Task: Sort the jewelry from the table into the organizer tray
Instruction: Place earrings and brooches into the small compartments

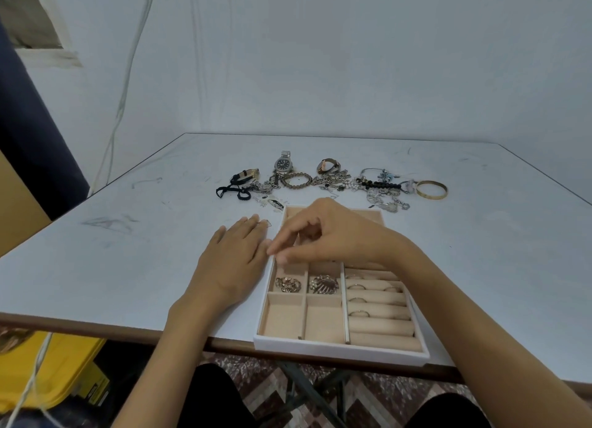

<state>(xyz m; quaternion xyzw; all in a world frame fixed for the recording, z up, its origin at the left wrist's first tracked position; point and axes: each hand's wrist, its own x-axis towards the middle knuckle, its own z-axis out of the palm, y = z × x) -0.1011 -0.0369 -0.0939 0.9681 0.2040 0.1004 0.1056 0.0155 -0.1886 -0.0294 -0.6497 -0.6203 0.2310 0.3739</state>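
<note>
The beige-lined organizer tray [339,347] sits at the table's near edge. Two ornate brooches [287,284] [323,284] lie in its left compartments, and several rings [358,300] sit in the roll section on the right. My right hand [333,235] hovers over the tray's left side with thumb and fingertips pinched together; I can see nothing between them. My left hand [237,261] lies flat on the table against the tray's left wall, holding nothing. A small ring-like piece [267,224] lies by its fingertips. Unsorted jewelry lies in a row beyond the tray.
The row holds a black cord bracelet [234,187], a steel watch [283,165], a beaded bracelet [297,180], a second watch [326,166], tangled silver chains [333,181], a black bead bracelet [381,184] and a gold bangle [431,189]. A yellow box [57,366] sits under the table.
</note>
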